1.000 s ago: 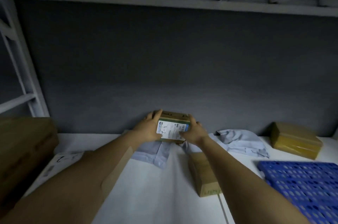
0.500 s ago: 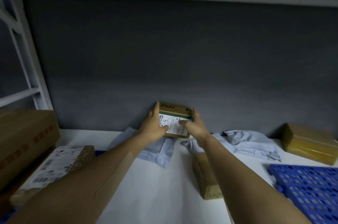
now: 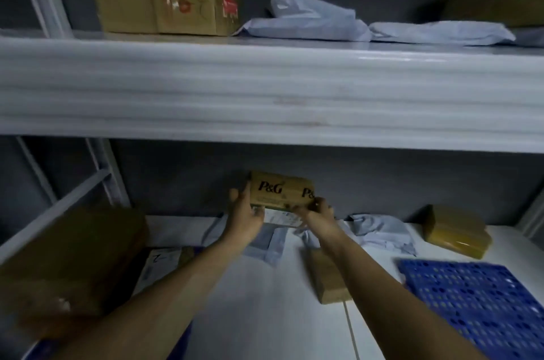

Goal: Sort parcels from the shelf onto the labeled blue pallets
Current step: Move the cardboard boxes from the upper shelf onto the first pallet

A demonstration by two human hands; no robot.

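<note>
P&G parcel [image 3: 281, 193], centre frame, held above lower shelf [image 3: 265, 315]: left grip [image 3: 244, 214] clamped on its left end, right grip [image 3: 316, 211] clamped on its right end; blue pallet [image 3: 471, 300] lower right.

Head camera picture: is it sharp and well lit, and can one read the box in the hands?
Head view: dim overall, darkest at lower left on the large brown box; motion blur streaks the white shelf beam and smears the blue pallet; the P&G print on the held box reads, its white label does not.

bare forearms [image 3: 203, 268] — bare left hand [image 3: 244, 214], bare right hand [image 3: 317, 212]
</note>
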